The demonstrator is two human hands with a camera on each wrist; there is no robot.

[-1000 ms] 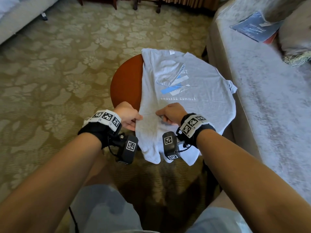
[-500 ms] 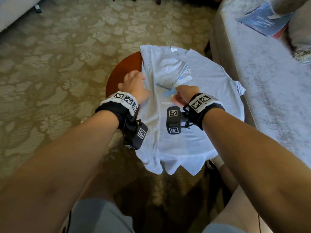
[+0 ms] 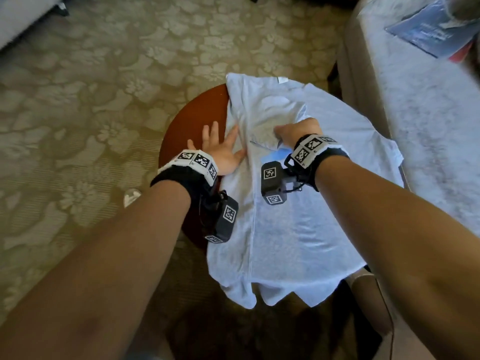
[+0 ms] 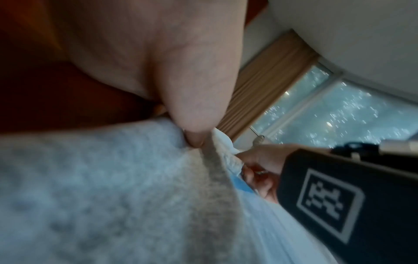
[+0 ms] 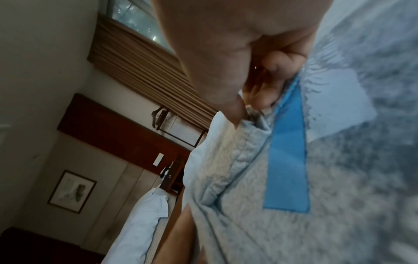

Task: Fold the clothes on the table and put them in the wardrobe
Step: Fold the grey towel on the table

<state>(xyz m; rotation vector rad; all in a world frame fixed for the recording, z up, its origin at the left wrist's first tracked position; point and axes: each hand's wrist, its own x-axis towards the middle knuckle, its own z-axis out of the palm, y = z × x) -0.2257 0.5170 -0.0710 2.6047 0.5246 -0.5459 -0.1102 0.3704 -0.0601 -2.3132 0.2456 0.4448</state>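
Observation:
A light grey T-shirt with a blue print lies spread over the round brown table, its hem hanging off the near edge. Its left side is folded in over the chest. My left hand lies flat with spread fingers on the shirt's left folded edge and the bare table; in the left wrist view its thumb presses into the cloth. My right hand pinches the hem of the folded-in sleeve at mid-chest.
A grey sofa runs along the right, close to the table, with a blue booklet on it. Patterned carpet surrounds the table. A bed edge shows at the far left.
Both hands let go of the shirt's lower part and moved up toward the chest. The left hand opened flat on the folded edge; the right took hold of the sleeve.

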